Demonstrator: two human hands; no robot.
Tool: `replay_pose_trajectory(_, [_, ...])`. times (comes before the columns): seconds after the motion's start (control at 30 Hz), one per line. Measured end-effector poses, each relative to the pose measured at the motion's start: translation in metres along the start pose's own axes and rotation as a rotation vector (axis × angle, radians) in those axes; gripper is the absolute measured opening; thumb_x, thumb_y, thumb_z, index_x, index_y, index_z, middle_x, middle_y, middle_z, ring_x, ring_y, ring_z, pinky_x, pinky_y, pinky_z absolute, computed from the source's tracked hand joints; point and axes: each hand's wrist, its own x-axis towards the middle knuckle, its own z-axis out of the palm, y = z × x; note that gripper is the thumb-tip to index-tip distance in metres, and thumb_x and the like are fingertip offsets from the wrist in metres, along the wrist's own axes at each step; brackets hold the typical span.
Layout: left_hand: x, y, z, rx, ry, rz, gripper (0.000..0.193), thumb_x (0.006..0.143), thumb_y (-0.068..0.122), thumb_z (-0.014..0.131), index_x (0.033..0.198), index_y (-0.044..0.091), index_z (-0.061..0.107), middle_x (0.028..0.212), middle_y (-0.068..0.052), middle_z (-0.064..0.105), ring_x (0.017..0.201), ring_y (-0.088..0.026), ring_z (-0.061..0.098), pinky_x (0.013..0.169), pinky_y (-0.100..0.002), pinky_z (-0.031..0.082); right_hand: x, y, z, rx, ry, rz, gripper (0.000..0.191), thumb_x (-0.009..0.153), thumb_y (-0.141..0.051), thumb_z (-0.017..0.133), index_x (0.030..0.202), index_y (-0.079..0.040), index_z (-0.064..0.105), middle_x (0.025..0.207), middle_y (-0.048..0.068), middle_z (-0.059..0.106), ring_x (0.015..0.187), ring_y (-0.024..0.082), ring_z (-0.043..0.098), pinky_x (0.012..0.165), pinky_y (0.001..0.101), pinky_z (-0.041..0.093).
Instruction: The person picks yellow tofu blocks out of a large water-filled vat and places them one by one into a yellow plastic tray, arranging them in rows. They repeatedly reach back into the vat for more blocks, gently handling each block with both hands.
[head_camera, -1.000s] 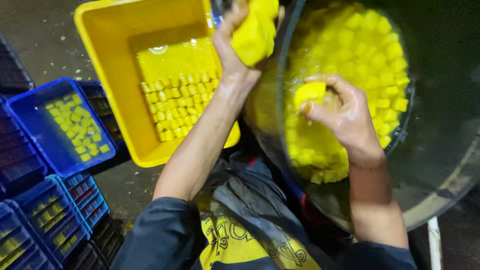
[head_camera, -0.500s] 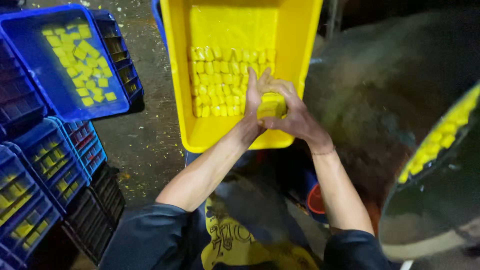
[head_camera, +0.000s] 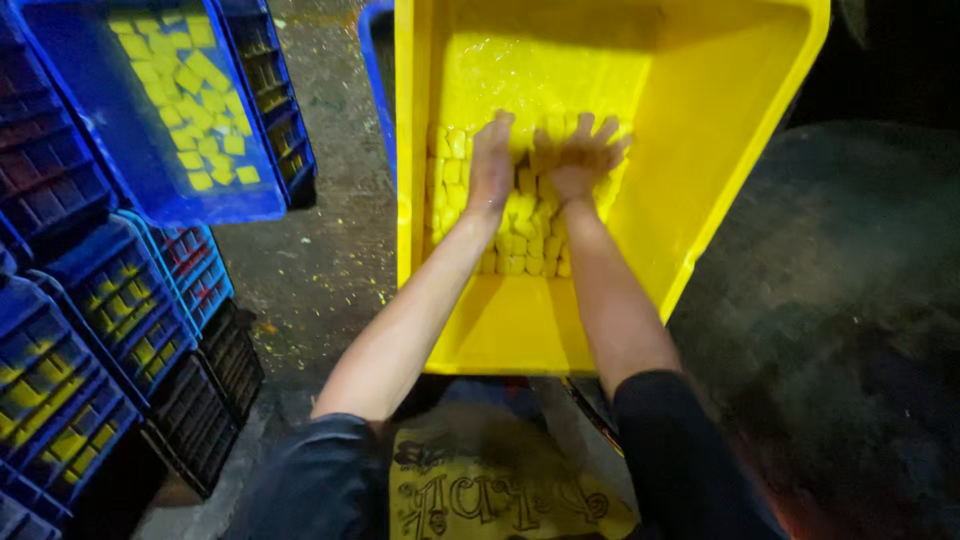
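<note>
Two hands reach forward into a large yellow tub (head_camera: 700, 200), both arms bare to above the elbow, dark sleeves pushed up. Left hand (head_camera: 492, 160) is edge-on to the camera, fingers extended and close together, pointing away from the person, resting on or just over the yellow blocks (head_camera: 520, 245). Right hand (head_camera: 580, 160) is motion-blurred, fingers spread and extended, just beside the left hand over the same blocks. Neither hand shows a closed grip; whether a block lies under either palm cannot be told because of the blur. The yellow blocks are small cubes packed in tidy rows across the middle of the tub floor; the near part of the floor is bare and the far part looks wet and shiny. The tub sits tilted, its near rim just in front of the person's apron (head_camera: 500, 495), which is yellow with dark markings. Left of the tub, on the grey concrete floor (head_camera: 320, 260), stand stacked blue crates (head_camera: 90, 340); the top blue crate (head_camera: 150, 110) holds a loose scatter of the same yellow cubes, and more yellow shows through the lattice sides of the lower ones. A dark rounded surface (head_camera: 830, 300) fills the right side of the view.
</note>
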Motion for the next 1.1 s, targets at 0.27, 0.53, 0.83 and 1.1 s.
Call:
replay_pose_trajectory(0.27, [0.020,0.029,0.044,0.925,-0.392,-0.168,0.078,0.097,0.070,0.018,0.157,0.022,0.032,0.164,0.000,0.031,0.151,-0.025,0.026,0.111,-0.076,-0.019,0.014,0.091,-0.021,0.896,-0.477,0.170,0.061,0.095,-0.046,0.069,0.136,-0.002,0.061,0.137,0.019,0.063,0.130,0.028,0.057,0.110,0.0377,0.044])
replay_pose_trajectory(0.53, [-0.012,0.046,0.119,0.937,0.239,0.328,0.069,0.101,0.057,0.050,0.147,0.006,0.045,0.156,-0.019,0.042,0.147,-0.038,0.038,0.116,-0.069,0.013,-0.145,0.176,-0.170,1.217,-0.503,-0.014,0.046,0.096,-0.017,0.069,0.137,0.000,0.061,0.133,0.012,0.067,0.118,0.020,0.064,0.103,0.0329,0.050])
replay_pose_trajectory(0.83, [-0.304,0.149,0.332,0.301,-0.769,1.237,0.013,0.090,0.011,0.070,0.084,0.002,0.063,0.067,-0.009,0.060,0.059,-0.026,0.056,0.058,-0.044,0.047,-0.268,0.409,-0.336,1.948,0.040,0.216,0.034,0.095,-0.017,0.071,0.122,0.002,0.066,0.117,0.015,0.074,0.104,0.025,0.071,0.090,0.0369,0.058])
replay_pose_trajectory(1.1, [-0.345,-0.032,0.496,1.586,-1.236,1.412,0.030,0.082,0.022,0.070,0.109,0.009,0.067,0.106,-0.016,0.067,0.102,-0.035,0.067,0.083,-0.047,0.056,-0.297,0.631,-0.109,0.235,-0.266,0.227,0.039,0.077,-0.025,0.081,0.108,-0.004,0.072,0.093,0.024,0.070,0.091,0.044,0.066,0.078,0.0539,0.054])
